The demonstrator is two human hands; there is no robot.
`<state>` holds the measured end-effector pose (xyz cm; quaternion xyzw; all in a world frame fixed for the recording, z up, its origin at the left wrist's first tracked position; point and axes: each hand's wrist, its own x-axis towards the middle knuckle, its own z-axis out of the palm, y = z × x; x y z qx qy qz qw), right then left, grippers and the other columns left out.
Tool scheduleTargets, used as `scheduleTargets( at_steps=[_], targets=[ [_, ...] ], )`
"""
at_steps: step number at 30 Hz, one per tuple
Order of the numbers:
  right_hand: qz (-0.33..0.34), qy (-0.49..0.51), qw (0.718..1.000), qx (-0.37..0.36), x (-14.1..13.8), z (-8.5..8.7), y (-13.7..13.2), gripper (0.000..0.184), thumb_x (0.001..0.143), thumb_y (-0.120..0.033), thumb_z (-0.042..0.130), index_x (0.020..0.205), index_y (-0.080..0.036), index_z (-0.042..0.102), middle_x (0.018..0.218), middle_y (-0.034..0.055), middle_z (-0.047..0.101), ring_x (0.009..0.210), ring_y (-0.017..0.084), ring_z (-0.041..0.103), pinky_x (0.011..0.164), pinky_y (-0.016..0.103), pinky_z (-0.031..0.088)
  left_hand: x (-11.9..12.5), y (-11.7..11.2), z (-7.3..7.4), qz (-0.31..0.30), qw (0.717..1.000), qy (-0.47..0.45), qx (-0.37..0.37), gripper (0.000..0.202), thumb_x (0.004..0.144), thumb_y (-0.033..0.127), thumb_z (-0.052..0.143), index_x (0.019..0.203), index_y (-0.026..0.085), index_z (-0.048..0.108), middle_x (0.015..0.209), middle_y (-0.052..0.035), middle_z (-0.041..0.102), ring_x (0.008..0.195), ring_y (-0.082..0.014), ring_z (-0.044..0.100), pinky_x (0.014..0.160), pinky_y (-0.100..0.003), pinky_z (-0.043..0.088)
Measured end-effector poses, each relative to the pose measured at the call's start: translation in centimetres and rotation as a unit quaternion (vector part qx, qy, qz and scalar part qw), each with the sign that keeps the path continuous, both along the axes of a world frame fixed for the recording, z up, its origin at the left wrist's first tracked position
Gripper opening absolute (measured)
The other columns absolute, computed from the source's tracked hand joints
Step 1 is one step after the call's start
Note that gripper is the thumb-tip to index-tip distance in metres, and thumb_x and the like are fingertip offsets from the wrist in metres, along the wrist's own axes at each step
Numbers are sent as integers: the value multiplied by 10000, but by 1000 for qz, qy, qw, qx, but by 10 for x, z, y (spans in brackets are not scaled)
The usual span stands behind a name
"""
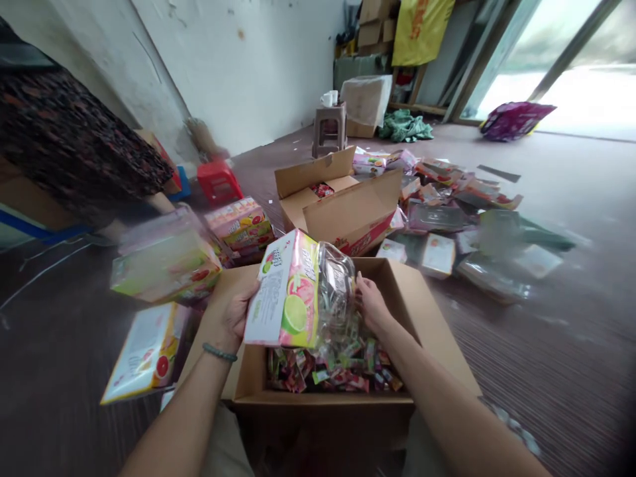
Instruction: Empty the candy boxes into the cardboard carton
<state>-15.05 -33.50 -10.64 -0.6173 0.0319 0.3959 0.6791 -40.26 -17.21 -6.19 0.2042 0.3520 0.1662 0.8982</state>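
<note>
My left hand (242, 311) grips the white side of a candy box (293, 291) printed with lime and grapefruit slices. My right hand (368, 298) is closed on the edge of a clear plastic tray (338, 275), which sticks out from the candy box's right end. Both are held tilted over an open cardboard carton (432, 318) in front of me. Many small wrapped candies (338, 377) lie loose inside that carton, under the tray. Whether candies remain in the box is hidden.
Beyond stands another open carton (348, 215). Fruit-printed boxes (238, 225) are stacked at left; emptied-looking packaging and clear trays (437, 215) litter the floor at right. A red stool (218, 180), a brown stool (330, 126) with cups and a person in a patterned skirt (74, 126) are farther back.
</note>
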Motion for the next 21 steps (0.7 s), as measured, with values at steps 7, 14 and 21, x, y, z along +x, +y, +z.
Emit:
scheduleTargets(
  at_steps=[7,14,21],
  targets=[
    [222,47,966,119,-72,41,-6,945,514,-705,865,1312,-303,558,1249,44,700,1090,279,662,815,371,551,27,-33,16,92,991,65,74,395,930,222,592,1316,139,585,906,-103,790,843,-262,770,825,-385,633],
    [291,50,952,77,-90,67,-17,499,622,-507,835,979,-186,700,983,62,779,968,286,719,858,370,553,18,-27,13,84,948,181,248,454,735,499,787,1017,154,702,875,-80,740,683,-191,659,569,-269,511],
    [61,-116,976,176,75,206,37,461,875,-643,483,1019,-241,656,882,55,737,813,228,693,707,374,576,-1,-14,18,137,939,224,224,762,471,695,809,959,124,681,697,0,608,606,-119,509,551,-223,386]
  ],
)
